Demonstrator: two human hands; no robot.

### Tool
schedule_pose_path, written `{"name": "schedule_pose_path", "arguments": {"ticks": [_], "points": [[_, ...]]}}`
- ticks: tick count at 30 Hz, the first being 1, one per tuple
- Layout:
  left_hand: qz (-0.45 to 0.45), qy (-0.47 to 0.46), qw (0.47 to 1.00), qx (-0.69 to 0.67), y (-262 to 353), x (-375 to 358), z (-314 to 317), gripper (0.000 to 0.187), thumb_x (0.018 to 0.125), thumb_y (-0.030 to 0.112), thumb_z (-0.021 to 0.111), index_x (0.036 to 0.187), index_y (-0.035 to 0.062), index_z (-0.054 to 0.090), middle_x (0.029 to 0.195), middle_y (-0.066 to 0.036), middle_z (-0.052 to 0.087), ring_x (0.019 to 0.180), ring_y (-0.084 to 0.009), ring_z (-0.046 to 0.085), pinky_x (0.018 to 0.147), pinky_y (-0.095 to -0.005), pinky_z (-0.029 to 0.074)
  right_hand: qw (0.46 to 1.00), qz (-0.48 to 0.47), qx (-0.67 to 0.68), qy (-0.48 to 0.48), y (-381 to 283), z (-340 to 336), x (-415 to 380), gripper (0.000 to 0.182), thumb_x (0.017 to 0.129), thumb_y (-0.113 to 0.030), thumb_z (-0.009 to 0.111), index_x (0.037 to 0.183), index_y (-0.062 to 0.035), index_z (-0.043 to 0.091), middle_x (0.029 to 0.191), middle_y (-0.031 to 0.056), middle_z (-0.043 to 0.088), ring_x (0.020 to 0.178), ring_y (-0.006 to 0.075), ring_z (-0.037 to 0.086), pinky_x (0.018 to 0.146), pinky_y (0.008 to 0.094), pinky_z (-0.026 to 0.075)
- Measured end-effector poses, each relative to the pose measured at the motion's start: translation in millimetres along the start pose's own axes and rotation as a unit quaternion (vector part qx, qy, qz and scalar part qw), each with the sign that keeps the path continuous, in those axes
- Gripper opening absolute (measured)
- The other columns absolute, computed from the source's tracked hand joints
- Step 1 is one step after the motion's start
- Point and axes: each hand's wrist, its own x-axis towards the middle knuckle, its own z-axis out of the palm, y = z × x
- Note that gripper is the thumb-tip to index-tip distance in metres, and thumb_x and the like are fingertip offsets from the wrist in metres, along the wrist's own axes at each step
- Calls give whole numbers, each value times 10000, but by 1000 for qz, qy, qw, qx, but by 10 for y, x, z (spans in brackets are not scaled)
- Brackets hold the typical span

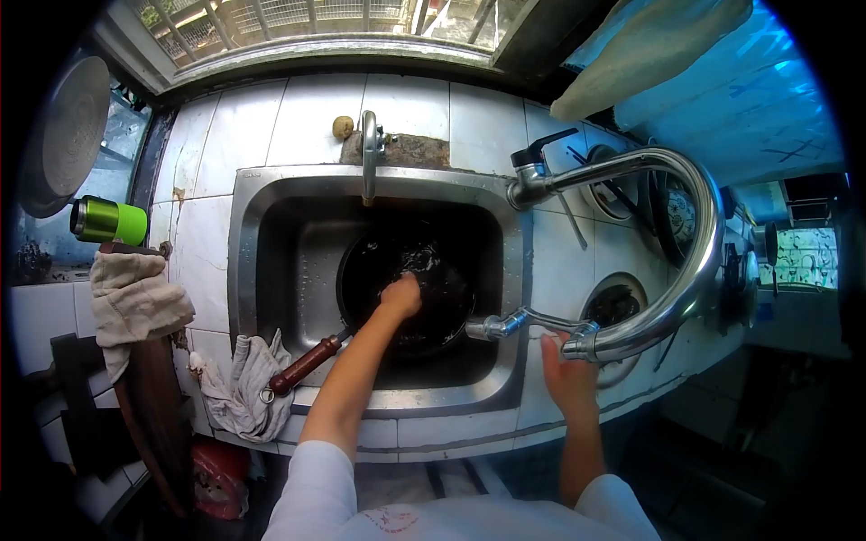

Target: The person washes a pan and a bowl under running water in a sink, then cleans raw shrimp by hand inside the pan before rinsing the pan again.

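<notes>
A black pan [361, 270] with a brown wooden handle [311, 363] lies in the steel sink [298, 298], with water glinting inside it. Over the pan's middle, my left hand [401, 293] is closed, fingers curled down; whatever they hold, if anything, is hidden. My right hand [570, 374] is up at the jointed end of the big curved chrome faucet [708, 239], to the right of the sink. Its fingers close about the joint, partly hidden behind the metal. The faucet's nozzle [487, 328] points over the sink's right edge.
A crumpled cloth [248, 383] lies by the pan handle. A smaller tap [370, 158] stands behind the sink. To the right are a bowl [615, 302] and several pans. On the left are a green cup [108, 221] and a hanging beige cloth [135, 302].
</notes>
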Motion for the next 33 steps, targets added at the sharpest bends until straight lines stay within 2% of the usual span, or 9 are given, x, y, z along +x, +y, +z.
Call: {"name": "schedule_pose_path", "arguments": {"ticks": [3, 4, 7, 9, 13, 15, 19, 25, 33], "points": [[84, -91, 978, -169, -229, -64, -34, 219, 797, 147, 494, 928, -21, 542, 805, -176, 627, 701, -269, 616, 643, -347, 479, 979, -167, 96, -70, -342, 457, 467, 330, 728, -33, 607, 1056, -32, 567, 1081, 140, 529, 1004, 297, 497, 871, 371, 413], [40, -167, 942, -287, -115, -290, -322, 176, 812, 161, 501, 894, 8, 535, 623, -61, 545, 503, -158, 510, 474, -279, 407, 974, -187, 89, -93, -396, 701, 562, 410, 724, -15, 610, 1125, -46, 529, 1153, 127, 490, 1027, 297, 476, 886, 368, 410], [-19, -230, 876, -423, -10, -684, -734, 123, 828, 150, 494, 863, 37, 526, 544, 12, 437, 419, -90, 382, 395, -225, 314, 932, -260, 133, -213, -582, 1181, 759, 497, 682, -35, 613, 1164, -74, 499, 1137, 117, 480, 1004, 281, 485, 849, 361, 428], [-18, -248, 881, -402, -13, -824, -922, 121, 852, 173, 491, 851, 57, 527, 565, 14, 451, 440, -82, 399, 407, -214, 317, 917, -258, 126, -278, -655, 1494, 831, 375, 683, -21, 610, 1051, -54, 547, 1064, 107, 513, 942, 291, 514, 825, 360, 436], [-14, -222, 871, -438, -134, -1009, -1036, 206, 868, 271, 535, 905, 70, 511, 653, 11, 478, 525, -73, 427, 461, -197, 371, 908, -244, 251, -231, -657, 1729, 828, 218, 739, -35, 611, 948, -25, 551, 931, 92, 562, 793, 227, 576, 721, 324, 473], [45, -49, 903, -424, -249, -1031, -902, 241, 849, 232, 577, 966, 44, 482, 747, -11, 506, 626, -68, 460, 540, -191, 407, 823, -2, 461, -331, -703, 1746, 827, 129, 812, -51, 575, 935, -14, 554, 811, 67, 588, 703, 157, 583, 632, 252, 478], [161, 46, 914, -368, -220, -983, -588, 306, 863, 120, 513, 1117, -32, 433, 955, -140, 567, 905, -225, 549, 813, -313, 425, 748, 33, 590, -303, -751, 1786, 780, 131, 859, -125, 564, 944, -25, 558, 757, 48, 575, 630, 106, 562, 554, 209, 459], [96, 89, 950, -283, -122, -1087, -626, 152, 883, 115, 453, 991, 10, 469, 808, -191, 587, 777, -343, 583, 691, -390, 441, 801, 55, 523, -287, -721, 1528, 867, 145, 847, -129, 571, 943, -20, 575, 790, 46, 578, 626, 105, 548, 564, 200, 454], [131, 43, 933, -333, -73, -1188, -750, 137, 875, 140, 470, 909, 9, 449, 792, -231, 568, 754, -405, 551, 637, -425, 422, 754, 78, 561, -333, -666, 1381, 865, 145, 786, -54, 638, 917, 0, 606, 805, 62, 602, 672, 113, 580, 603, 209, 497]]}}
